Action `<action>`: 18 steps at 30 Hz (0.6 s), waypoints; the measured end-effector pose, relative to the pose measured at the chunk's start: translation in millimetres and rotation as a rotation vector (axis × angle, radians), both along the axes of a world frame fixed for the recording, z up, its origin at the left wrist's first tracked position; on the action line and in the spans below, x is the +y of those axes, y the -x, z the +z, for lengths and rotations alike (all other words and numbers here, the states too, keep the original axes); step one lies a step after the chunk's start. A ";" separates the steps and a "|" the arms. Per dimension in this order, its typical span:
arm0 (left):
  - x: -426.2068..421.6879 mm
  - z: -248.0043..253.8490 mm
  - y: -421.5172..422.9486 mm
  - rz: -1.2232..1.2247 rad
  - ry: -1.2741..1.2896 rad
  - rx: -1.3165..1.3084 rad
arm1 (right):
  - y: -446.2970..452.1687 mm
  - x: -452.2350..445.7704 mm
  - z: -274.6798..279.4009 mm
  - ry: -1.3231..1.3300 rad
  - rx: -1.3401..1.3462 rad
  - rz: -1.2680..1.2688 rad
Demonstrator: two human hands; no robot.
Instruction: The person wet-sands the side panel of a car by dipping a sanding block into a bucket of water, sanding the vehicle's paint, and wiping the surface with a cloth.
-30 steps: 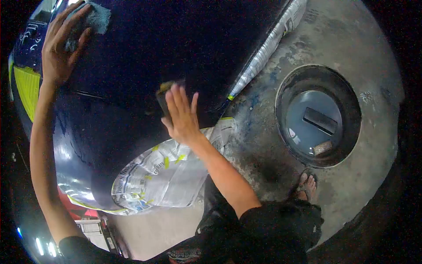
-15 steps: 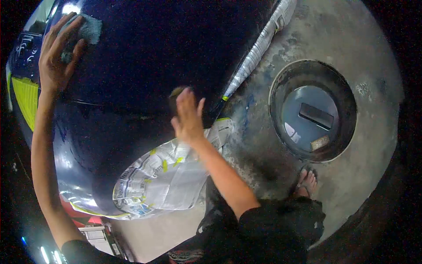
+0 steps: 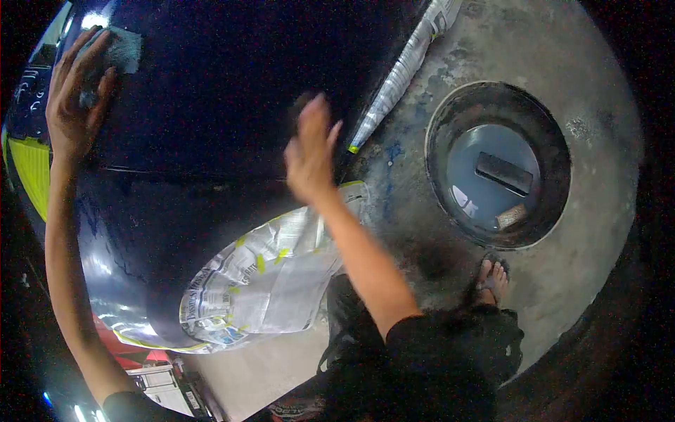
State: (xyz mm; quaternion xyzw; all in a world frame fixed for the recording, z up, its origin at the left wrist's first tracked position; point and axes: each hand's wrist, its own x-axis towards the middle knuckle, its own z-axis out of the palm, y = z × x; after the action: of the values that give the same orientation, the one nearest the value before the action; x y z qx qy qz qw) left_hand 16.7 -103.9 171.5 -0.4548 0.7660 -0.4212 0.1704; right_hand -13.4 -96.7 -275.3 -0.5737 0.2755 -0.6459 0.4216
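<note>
My left hand (image 3: pixel 77 102) lies spread on a light blue cloth (image 3: pixel 125 50) at the upper left, on the dark blue car panel (image 3: pixel 211 91). My right hand (image 3: pixel 311 151) is over the same panel, near its right edge, and is smeared by motion. A dark block shape shows faintly by its fingertips, too blurred to make out, and the grip is unclear. Below that hand, newspaper (image 3: pixel 267 295) held with yellow-green tape covers a rounded part of the car. A rolled strip of newspaper (image 3: pixel 401 74) runs along the panel's right edge.
On the concrete floor (image 3: pixel 598 183) at the right stands a black tub (image 3: pixel 439 119) of cloudy water, with a dark block (image 3: pixel 504 174) and a small tan block (image 3: pixel 511 216) in it. My foot (image 3: pixel 493 279) is just below the tub. Yellow-green tape (image 3: pixel 29 169) covers a part at the left.
My right hand has moved up and to the right over the panel. My left hand and the cloth appear farther left and slightly lower, and the view has shifted a little.
</note>
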 end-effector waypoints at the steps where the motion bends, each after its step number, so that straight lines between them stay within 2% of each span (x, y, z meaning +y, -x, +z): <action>1: 1.4 -0.5 -1.1 -0.003 -0.001 0.014 | 13.5 -53.0 10.1 -0.122 -0.025 -0.034; 3: 3.6 -3.6 -0.3 0.017 0.016 0.022 | 32.1 -141.6 16.9 -0.358 -0.117 -0.037; 6: 3.4 -0.1 -3.3 0.036 0.032 -0.021 | 22.3 -127.5 31.7 -0.442 -0.122 -0.045; 7: 1.1 1.6 -4.4 0.036 0.034 -0.043 | 14.0 -88.1 34.2 -0.333 -0.012 -0.077; 9: -0.9 1.2 -0.7 0.017 0.027 -0.054 | 1.6 8.0 19.8 -0.121 0.020 0.022; 11: -1.0 1.6 -0.7 0.002 -0.005 -0.054 | -12.1 87.0 -11.0 -0.140 0.018 0.148; 13: -2.3 6.6 -3.9 -0.025 -0.047 -0.047 | -5.9 57.4 -17.5 -0.143 0.053 0.086; 16: -1.0 6.4 -4.8 0.020 -0.029 -0.032 | 28.0 -103.9 16.2 -0.391 -0.114 -0.007; 18: 0.6 6.4 -2.1 0.050 -0.024 -0.043 | 25.8 -144.5 17.6 -0.453 -0.187 -0.056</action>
State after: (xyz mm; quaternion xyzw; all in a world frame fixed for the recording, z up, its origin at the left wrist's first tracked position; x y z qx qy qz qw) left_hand 18.8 -103.3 177.9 -0.4627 0.7554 -0.4173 0.2029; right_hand -39.2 -241.2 -257.7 -0.3943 0.3888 -0.6294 0.5452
